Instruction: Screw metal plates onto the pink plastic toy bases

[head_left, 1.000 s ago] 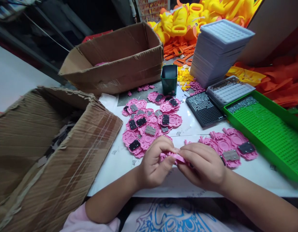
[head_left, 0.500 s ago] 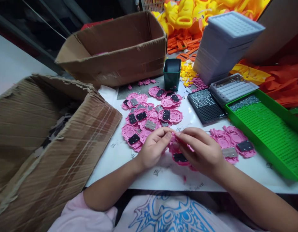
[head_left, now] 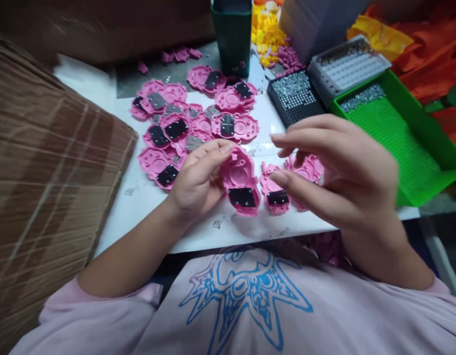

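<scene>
Between its thumb and fingers my left hand [head_left: 204,175] grips a pink plastic shell [head_left: 240,172] with a black plate screwed to its lower part. The shell is tilted up above the white table covering. To its right my right hand [head_left: 342,172] hovers with thumb and fingers apart, holding nothing visible. Partly behind that hand lie more pink shells [head_left: 269,186] with plates. A heap of similar pink shells [head_left: 201,125], with black or grey plates, spreads beyond my left hand.
A cardboard box [head_left: 61,167] stands at the left. At the back is a dark green cup [head_left: 232,42] near yellow pieces [head_left: 265,32] and small pink pieces [head_left: 289,60]. Small metal parts lie in a black tray [head_left: 307,106], a white tray [head_left: 352,74] and a green tray [head_left: 394,133].
The view has shifted closer and down. My hands were together over a small pink part; now they are apart, the left raising a pink shell, the right drawn away with spread fingers.
</scene>
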The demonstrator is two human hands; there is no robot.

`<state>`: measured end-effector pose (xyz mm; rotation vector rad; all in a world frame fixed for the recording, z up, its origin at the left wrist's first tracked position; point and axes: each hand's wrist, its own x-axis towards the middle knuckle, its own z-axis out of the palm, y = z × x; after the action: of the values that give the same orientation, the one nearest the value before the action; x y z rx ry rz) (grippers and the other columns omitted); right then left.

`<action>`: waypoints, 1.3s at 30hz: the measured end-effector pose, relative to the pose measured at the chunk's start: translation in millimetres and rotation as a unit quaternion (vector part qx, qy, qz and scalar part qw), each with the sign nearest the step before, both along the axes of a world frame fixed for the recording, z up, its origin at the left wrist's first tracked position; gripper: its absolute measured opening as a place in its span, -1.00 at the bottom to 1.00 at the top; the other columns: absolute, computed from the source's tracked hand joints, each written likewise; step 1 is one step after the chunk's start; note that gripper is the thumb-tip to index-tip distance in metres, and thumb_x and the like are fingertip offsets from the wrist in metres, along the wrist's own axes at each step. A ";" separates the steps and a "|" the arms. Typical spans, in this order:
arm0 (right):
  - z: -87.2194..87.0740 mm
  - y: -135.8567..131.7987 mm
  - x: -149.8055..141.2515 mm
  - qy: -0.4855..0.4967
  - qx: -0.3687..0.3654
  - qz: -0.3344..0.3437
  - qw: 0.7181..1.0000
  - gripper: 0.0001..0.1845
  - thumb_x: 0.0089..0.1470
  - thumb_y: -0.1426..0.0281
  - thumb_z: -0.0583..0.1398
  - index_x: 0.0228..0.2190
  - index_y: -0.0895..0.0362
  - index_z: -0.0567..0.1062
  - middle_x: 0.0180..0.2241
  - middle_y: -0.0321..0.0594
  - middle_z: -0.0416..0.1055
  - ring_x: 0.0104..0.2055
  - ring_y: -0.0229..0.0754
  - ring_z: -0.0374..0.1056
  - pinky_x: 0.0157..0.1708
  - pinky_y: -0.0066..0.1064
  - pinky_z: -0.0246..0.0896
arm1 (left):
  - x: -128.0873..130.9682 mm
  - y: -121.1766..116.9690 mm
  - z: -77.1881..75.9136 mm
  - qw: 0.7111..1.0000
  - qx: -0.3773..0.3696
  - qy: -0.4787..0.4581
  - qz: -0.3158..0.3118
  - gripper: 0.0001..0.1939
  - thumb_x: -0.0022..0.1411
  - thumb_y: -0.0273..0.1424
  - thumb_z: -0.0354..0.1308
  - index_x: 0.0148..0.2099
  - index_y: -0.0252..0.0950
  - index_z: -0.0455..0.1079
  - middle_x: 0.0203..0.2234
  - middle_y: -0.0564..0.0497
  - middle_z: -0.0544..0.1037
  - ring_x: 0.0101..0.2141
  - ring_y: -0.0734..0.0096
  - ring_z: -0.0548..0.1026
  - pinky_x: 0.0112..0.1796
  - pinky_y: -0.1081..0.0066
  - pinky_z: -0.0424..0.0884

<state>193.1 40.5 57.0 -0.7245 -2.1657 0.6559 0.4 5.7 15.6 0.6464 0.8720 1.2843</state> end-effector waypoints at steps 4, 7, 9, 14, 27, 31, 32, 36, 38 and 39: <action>14.3 -38.8 40.1 -0.046 -0.122 0.157 0.979 -0.93 0.15 0.48 0.17 -0.29 0.11 0.45 -0.38 -0.26 0.40 -0.32 -0.32 0.35 -0.30 -0.49 0.34 | 1.9 -2.5 -2.6 1.000 0.020 0.018 -0.014 -0.85 0.16 -0.36 0.17 -0.34 -0.36 0.42 -0.51 -0.02 0.53 -0.47 0.40 0.48 -0.45 0.46 0.35; -10.8 -76.8 62.9 -0.158 -0.284 0.310 0.894 -0.90 0.17 0.48 0.13 -0.29 0.14 0.47 -0.39 -0.27 0.42 -0.34 -0.35 0.36 -0.34 -0.55 0.30 | 5.5 -5.0 -0.5 1.000 0.002 0.022 -0.022 -0.85 0.17 -0.33 0.15 -0.35 -0.33 0.40 -0.48 -0.04 0.56 -0.47 0.36 0.50 -0.47 0.44 0.36; -40.8 -99.5 72.8 -0.275 -0.324 0.224 0.877 -0.84 0.19 0.46 0.10 -0.27 0.11 0.49 -0.36 -0.25 0.42 -0.32 -0.30 0.36 -0.31 -0.49 0.28 | 8.0 -6.2 1.6 1.000 -0.012 0.017 -0.022 -0.87 0.16 -0.34 0.15 -0.37 -0.31 0.39 -0.52 -0.01 0.54 -0.48 0.37 0.51 -0.48 0.44 0.37; -106.4 -129.3 84.3 -0.444 -0.290 0.065 0.845 -0.74 0.18 0.51 0.07 -0.22 0.11 0.54 -0.28 -0.11 0.42 -0.25 -0.11 0.36 -0.25 -0.32 0.24 | 12.5 -8.8 6.3 0.998 -0.053 0.010 -0.042 -0.89 0.15 -0.35 0.13 -0.35 -0.28 0.31 -0.60 0.07 0.47 -0.47 0.33 0.55 -0.42 0.38 0.47; -106.4 -134.1 100.1 -0.265 -0.407 0.153 0.861 -0.76 0.12 0.59 0.03 -0.26 0.18 0.46 -0.29 -0.15 0.36 -0.23 -0.23 0.30 -0.21 -0.41 0.22 | 15.5 -11.6 14.4 0.993 -0.115 -0.020 -0.030 -0.91 0.17 -0.43 0.10 -0.27 -0.30 0.24 -0.52 0.07 0.51 -0.42 0.31 0.60 -0.37 0.33 0.57; -112.4 -126.8 104.2 -0.226 -0.445 0.159 0.851 -0.82 0.14 0.53 0.05 -0.31 0.18 0.46 -0.28 -0.15 0.39 -0.23 -0.25 0.33 -0.20 -0.44 0.24 | 15.8 -12.8 11.0 0.991 -0.101 -0.038 -0.082 -0.83 0.14 -0.42 0.18 -0.27 -0.31 0.23 -0.48 0.03 0.55 -0.41 0.26 0.60 -0.39 0.29 0.57; -110.8 -125.3 104.1 -0.236 -0.443 0.151 0.852 -0.83 0.14 0.52 0.06 -0.33 0.18 0.46 -0.28 -0.14 0.40 -0.23 -0.25 0.34 -0.20 -0.43 0.24 | 16.1 -13.0 10.3 0.990 -0.101 -0.041 -0.094 -0.81 0.14 -0.40 0.20 -0.27 -0.31 0.22 -0.47 0.01 0.56 -0.43 0.25 0.60 -0.40 0.29 0.57; -74.7 -116.0 100.2 -0.286 -0.393 0.112 0.867 -0.85 0.15 0.51 0.05 -0.33 0.15 0.43 -0.35 -0.19 0.42 -0.32 -0.26 0.35 -0.29 -0.44 0.26 | 17.1 -14.7 6.3 0.986 -0.105 -0.058 -0.120 -0.72 0.10 -0.37 0.27 -0.24 -0.32 0.22 -0.44 -0.03 0.58 -0.46 0.26 0.59 -0.46 0.32 0.55; -42.7 -104.7 95.1 -0.253 -0.347 0.124 0.895 -0.82 0.15 0.54 0.03 -0.29 0.12 0.40 -0.35 -0.22 0.41 -0.32 -0.29 0.36 -0.30 -0.47 0.28 | 17.4 -16.2 3.5 0.985 -0.099 -0.053 -0.133 -0.71 0.09 -0.36 0.29 -0.22 -0.32 0.26 -0.42 -0.03 0.59 -0.48 0.30 0.58 -0.46 0.34 0.54; -26.6 -96.5 91.3 -0.211 -0.323 0.150 0.910 -0.81 0.15 0.56 0.03 -0.27 0.10 0.39 -0.35 -0.24 0.41 -0.31 -0.31 0.36 -0.31 -0.51 0.29 | 17.6 -17.0 2.3 0.985 -0.091 -0.042 -0.140 -0.72 0.09 -0.36 0.29 -0.20 -0.33 0.29 -0.41 -0.04 0.59 -0.47 0.32 0.58 -0.45 0.35 0.54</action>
<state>284.4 -56.0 30.4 -0.9402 -2.4899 1.5465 18.0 -11.3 17.8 0.5433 0.7883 0.9602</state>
